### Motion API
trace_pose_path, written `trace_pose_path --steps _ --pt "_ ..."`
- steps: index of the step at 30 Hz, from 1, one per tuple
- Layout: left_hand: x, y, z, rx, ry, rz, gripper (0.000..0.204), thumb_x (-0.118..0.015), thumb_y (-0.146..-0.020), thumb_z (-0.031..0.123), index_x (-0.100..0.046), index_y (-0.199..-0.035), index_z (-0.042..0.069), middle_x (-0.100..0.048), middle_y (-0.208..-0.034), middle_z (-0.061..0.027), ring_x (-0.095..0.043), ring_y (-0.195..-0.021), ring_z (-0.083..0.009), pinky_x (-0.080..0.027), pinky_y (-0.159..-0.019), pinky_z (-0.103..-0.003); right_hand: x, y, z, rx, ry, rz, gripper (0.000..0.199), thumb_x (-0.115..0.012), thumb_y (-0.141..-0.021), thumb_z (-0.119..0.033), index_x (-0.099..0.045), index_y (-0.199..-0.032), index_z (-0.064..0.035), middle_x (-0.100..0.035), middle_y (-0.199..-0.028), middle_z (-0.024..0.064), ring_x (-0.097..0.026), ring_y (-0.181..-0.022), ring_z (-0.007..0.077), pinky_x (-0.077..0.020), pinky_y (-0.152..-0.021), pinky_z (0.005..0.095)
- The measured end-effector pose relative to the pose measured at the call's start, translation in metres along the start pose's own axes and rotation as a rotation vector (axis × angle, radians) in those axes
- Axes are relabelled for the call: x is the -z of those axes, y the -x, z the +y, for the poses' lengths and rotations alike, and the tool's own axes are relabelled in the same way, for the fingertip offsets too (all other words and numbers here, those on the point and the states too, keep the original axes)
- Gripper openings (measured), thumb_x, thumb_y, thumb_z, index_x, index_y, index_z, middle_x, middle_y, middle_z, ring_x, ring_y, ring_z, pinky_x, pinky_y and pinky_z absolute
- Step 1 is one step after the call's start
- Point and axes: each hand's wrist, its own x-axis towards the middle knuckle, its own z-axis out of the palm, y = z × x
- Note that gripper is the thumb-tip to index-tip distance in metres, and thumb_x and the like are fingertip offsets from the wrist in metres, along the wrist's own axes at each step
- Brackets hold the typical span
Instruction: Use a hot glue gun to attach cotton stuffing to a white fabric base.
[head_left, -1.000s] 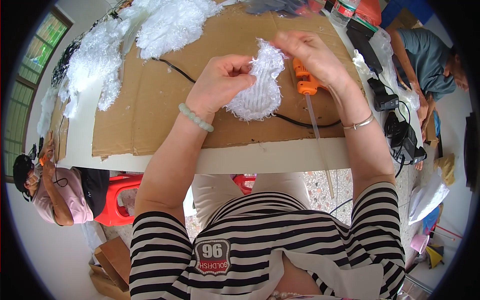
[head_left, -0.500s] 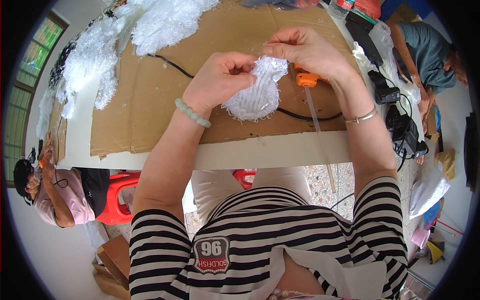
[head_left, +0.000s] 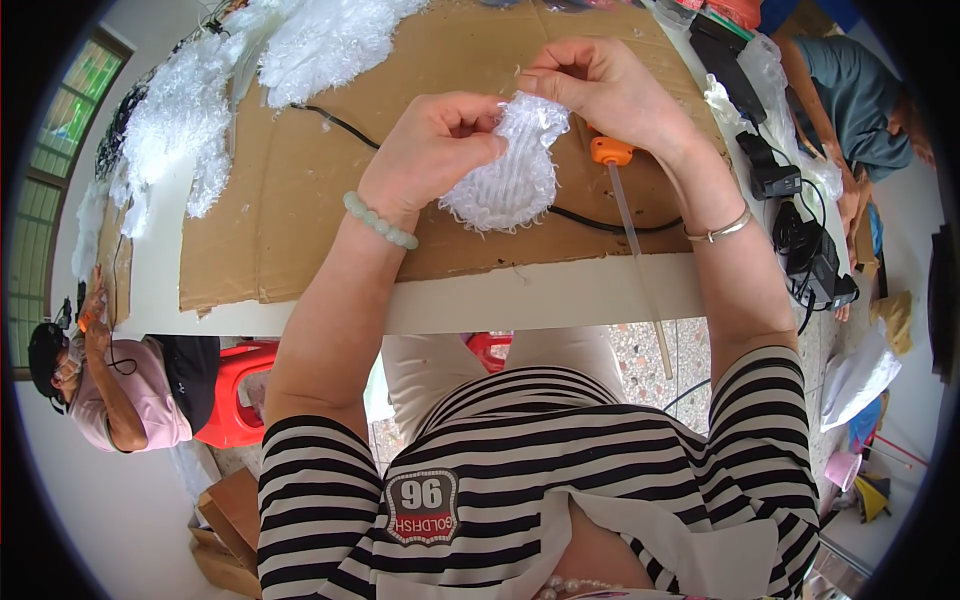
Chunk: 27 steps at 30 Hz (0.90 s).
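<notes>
A small white fuzzy knitted piece (head_left: 505, 185), ribbed and frayed along its edges, hangs between my two hands above the cardboard. My left hand (head_left: 440, 145) pinches its upper left side between thumb and fingers. At its top corner, my right hand (head_left: 600, 90) is closed in a pinch on the same piece. Partly behind my right wrist lies an orange glue gun (head_left: 611, 151), with a clear glue stick (head_left: 637, 250) running out of it past the table's front edge.
Cardboard (head_left: 280, 230) covers much of the white table (head_left: 500, 294). White fuzzy pieces (head_left: 335, 45) are piled at the far left. A black cable (head_left: 345, 127) crosses the cardboard. Black power adapters (head_left: 775, 180) line the right edge. One person (head_left: 130, 390) sits at left, another (head_left: 860, 100) at right.
Both hands and the white knitted piece sit slightly farther up and left in the view. The grip on the piece looks the same.
</notes>
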Motion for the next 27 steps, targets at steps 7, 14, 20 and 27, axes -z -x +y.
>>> trace_pose_path --steps 7,14,20,27 --pt "0.008 -0.003 -0.009 -0.088 -0.012 0.107 0.026 -0.063 -0.075 0.001 -0.062 -0.100 -0.003 -0.056 -0.080 0.0024 -0.051 -0.070 -0.0044 -0.041 -0.061 -0.019 -0.007 0.000 -0.015 0.003 -0.037 0.193 0.028 -0.063 -0.085 -0.022 -0.061 -0.101 0.0009 -0.062 -0.091 0.0017 -0.055 -0.083 0.0064 -0.0438 -0.077 0.0219" --pt "0.003 -0.006 -0.006 -0.187 0.053 0.299 0.026 -0.064 -0.075 -0.001 -0.062 -0.101 -0.002 -0.056 -0.079 0.0026 -0.051 -0.069 -0.0038 -0.042 -0.059 -0.018 -0.006 -0.001 -0.001 -0.100 -0.228 0.084 0.022 -0.063 -0.084 -0.014 -0.060 -0.101 0.0009 -0.062 -0.086 0.0016 -0.056 -0.079 0.0075 -0.0455 -0.074 0.0229" --pt "0.001 -0.004 -0.005 -0.212 -0.001 0.290 0.026 -0.064 -0.075 -0.001 -0.062 -0.101 -0.003 -0.057 -0.078 0.0026 -0.051 -0.068 -0.0036 -0.042 -0.057 -0.018 -0.010 -0.001 0.000 -0.042 -0.208 0.123 0.019 -0.066 -0.080 -0.012 -0.063 -0.091 0.0026 -0.063 -0.083 0.0029 -0.056 -0.076 0.0086 -0.0460 -0.071 0.0227" --pt "0.001 -0.004 0.000 -0.172 0.097 0.247 0.027 -0.062 -0.077 0.000 -0.062 -0.104 -0.002 -0.058 -0.076 0.0021 -0.051 -0.066 -0.0032 -0.042 -0.056 -0.018 -0.004 -0.001 -0.005 -0.105 -0.271 0.100 0.023 -0.063 -0.084 -0.011 -0.060 -0.103 0.0013 -0.063 -0.089 0.0031 -0.057 -0.078 0.0079 -0.0461 -0.072 0.0223"
